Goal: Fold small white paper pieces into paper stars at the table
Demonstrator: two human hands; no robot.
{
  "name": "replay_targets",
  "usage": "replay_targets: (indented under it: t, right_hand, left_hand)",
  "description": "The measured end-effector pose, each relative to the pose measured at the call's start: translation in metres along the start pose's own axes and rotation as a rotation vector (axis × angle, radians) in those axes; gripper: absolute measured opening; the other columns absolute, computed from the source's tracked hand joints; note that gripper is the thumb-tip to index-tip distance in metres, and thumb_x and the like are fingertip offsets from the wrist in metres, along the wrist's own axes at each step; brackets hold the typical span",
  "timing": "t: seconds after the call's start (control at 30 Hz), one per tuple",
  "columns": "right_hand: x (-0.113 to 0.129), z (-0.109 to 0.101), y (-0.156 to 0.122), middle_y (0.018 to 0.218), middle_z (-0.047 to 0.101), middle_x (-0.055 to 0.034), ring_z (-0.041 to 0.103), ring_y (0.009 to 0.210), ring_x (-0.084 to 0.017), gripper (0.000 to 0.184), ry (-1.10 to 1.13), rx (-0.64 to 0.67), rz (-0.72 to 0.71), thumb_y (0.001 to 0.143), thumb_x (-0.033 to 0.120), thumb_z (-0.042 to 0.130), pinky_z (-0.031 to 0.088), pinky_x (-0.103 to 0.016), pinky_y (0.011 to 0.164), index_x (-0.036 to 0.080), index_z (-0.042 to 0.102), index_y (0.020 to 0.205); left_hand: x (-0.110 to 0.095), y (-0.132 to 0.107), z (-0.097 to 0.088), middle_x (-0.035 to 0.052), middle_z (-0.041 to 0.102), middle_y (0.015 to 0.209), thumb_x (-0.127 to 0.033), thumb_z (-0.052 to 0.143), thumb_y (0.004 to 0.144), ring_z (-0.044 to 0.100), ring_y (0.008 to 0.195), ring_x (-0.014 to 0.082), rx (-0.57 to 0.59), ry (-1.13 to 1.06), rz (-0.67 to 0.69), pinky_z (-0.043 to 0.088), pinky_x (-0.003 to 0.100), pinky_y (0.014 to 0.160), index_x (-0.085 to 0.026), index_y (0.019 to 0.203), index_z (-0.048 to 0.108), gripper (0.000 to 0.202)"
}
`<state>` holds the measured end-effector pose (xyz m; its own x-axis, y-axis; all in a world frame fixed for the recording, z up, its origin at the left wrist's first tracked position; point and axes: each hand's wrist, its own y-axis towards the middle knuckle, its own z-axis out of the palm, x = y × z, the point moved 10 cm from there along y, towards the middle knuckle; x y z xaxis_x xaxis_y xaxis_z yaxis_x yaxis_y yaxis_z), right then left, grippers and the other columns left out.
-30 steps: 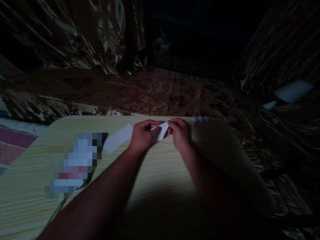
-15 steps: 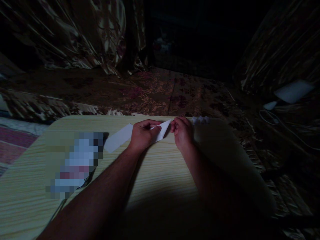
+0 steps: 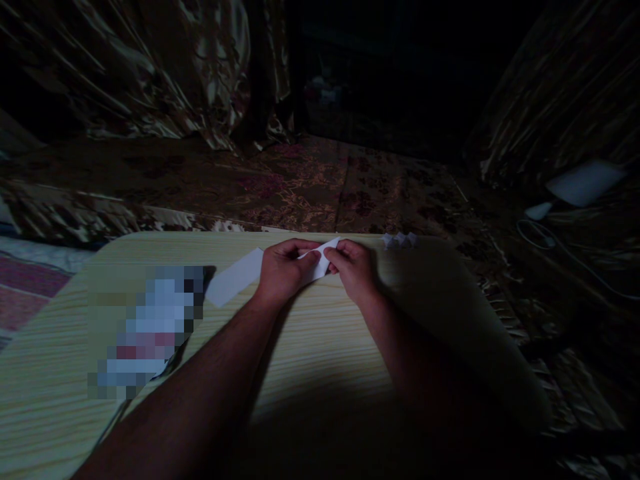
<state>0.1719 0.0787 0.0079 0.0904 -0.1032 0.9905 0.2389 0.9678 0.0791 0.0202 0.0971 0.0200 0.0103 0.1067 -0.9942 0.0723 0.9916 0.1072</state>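
A folded piece of white paper is held just above the table near its far edge. My left hand grips its left part, thumb on top and fingers behind. My right hand pinches its right side, the thumb pressed on the paper close to the left thumb. Left of my left hand, a strip of white paper lies flat on the table. Three small folded paper stars sit in a row at the far edge, to the right of my right hand.
The pale wood-grain table has rounded corners. On its left lies a pixelated, unreadable object with a cable. Patterned cloth covers the surface behind. A white lamp-like object with a cord stands at the far right.
My right hand has moved left and closed its thumb and fingers on the paper's right side, where before it was at the tip. My left hand keeps its hold.
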Motion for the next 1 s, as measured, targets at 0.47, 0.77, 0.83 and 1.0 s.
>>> replay_targets:
  t: [0.47, 0.77, 0.83, 1.0]
  right_hand:
    - [0.0002, 0.0002, 0.001, 0.05, 0.052, 0.006, 0.045, 0.046, -0.008, 0.018, 0.008, -0.001, -0.013, 0.071, 0.031, 0.067, 0.033, -0.021, 0.046, 0.018, 0.057, 0.065]
    - [-0.0022, 0.0005, 0.0011, 0.05, 0.053, 0.0056, 0.045, 0.046, -0.008, 0.018, 0.031, -0.001, 0.006, 0.07, 0.032, 0.068, 0.034, -0.021, 0.046, 0.018, 0.058, 0.066]
    - [-0.0031, -0.0003, 0.0014, 0.049, 0.052, 0.0059, 0.045, 0.046, -0.008, 0.019, 0.049, 0.0, 0.008, 0.071, 0.033, 0.069, 0.034, -0.021, 0.046, 0.018, 0.057, 0.065]
    - [-0.0034, -0.0023, 0.0026, 0.047, 0.049, 0.0065, 0.042, 0.046, -0.007, 0.024, 0.114, 0.013, 0.004, 0.07, 0.033, 0.069, 0.032, -0.022, 0.048, 0.019, 0.053, 0.06]
  left_hand:
    - [-0.0011, 0.0005, -0.0002, 0.0028, 0.072, 0.072, -0.029, 0.075, 0.066, 0.059, 0.055, 0.0107, -0.001, 0.004, 0.008, 0.045, 0.02, 0.051, -0.015, 0.087, 0.075, 0.026]
    - [-0.0034, -0.0013, 0.0, 0.003, 0.072, 0.071, -0.03, 0.075, 0.066, 0.059, 0.055, 0.0111, -0.004, 0.029, 0.01, 0.045, 0.02, 0.051, -0.015, 0.086, 0.075, 0.025]
    - [-0.0033, -0.0016, 0.0015, 0.0032, 0.072, 0.072, -0.03, 0.074, 0.066, 0.059, 0.055, 0.0112, 0.011, 0.025, 0.01, 0.045, 0.02, 0.051, -0.015, 0.086, 0.075, 0.025]
    - [-0.0021, -0.0011, 0.0039, 0.0043, 0.072, 0.073, -0.032, 0.075, 0.066, 0.059, 0.055, 0.0118, 0.035, 0.003, 0.007, 0.045, 0.021, 0.052, -0.015, 0.087, 0.075, 0.027]
